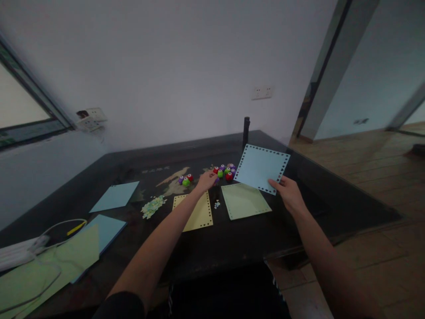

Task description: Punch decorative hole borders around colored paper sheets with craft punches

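My right hand (288, 191) pinches the lower right corner of a light blue sheet of paper (262, 166), lifted above the table and tilted. Small shapes are punched along its edges. My left hand (207, 180) reaches to the table's middle, its fingers closed on a small purple craft punch (217, 181), partly hidden. Beside it stands a cluster of red, green and purple craft punches (229, 176). Under my left forearm lies a yellow punched sheet (203, 217), partly covered. A pale green sheet (245, 204) lies below the blue one. A few paper bits (217, 204) lie between them.
More punches (186, 181) stand left of my left hand, near a heap of paper cutouts (153, 206). Blue sheets (115, 197) and green paper (66, 252) lie at the left with a white power strip (20, 252) and cables. A black post (246, 130) rises at the back.
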### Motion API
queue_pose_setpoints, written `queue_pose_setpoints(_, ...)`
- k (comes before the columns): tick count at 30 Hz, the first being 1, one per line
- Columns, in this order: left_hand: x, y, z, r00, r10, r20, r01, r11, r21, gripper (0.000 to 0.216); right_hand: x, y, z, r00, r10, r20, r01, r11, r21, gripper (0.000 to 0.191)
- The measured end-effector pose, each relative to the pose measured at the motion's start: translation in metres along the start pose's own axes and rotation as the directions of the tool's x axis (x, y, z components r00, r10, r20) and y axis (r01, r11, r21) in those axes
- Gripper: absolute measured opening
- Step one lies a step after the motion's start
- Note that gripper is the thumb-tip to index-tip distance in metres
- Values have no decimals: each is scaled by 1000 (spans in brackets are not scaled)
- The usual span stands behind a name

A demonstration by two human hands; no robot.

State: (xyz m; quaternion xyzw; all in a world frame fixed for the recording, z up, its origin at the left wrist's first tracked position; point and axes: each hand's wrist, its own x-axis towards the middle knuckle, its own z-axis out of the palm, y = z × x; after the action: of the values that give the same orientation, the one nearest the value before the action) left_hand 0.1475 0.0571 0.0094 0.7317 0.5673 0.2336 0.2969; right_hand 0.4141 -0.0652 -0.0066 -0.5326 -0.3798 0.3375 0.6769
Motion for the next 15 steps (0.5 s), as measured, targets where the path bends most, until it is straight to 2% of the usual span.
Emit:
queue_pose_setpoints(8,19,8,16,998,58,21,-61,976,211,25,-3,-2,-1,999,1,36,0,1000,-7,45)
queue_pose_setpoints(15,35,17,22,998,54,22,-58,954,296,24,-5,-4,1,999,6,54,-5,1000,-9,47)
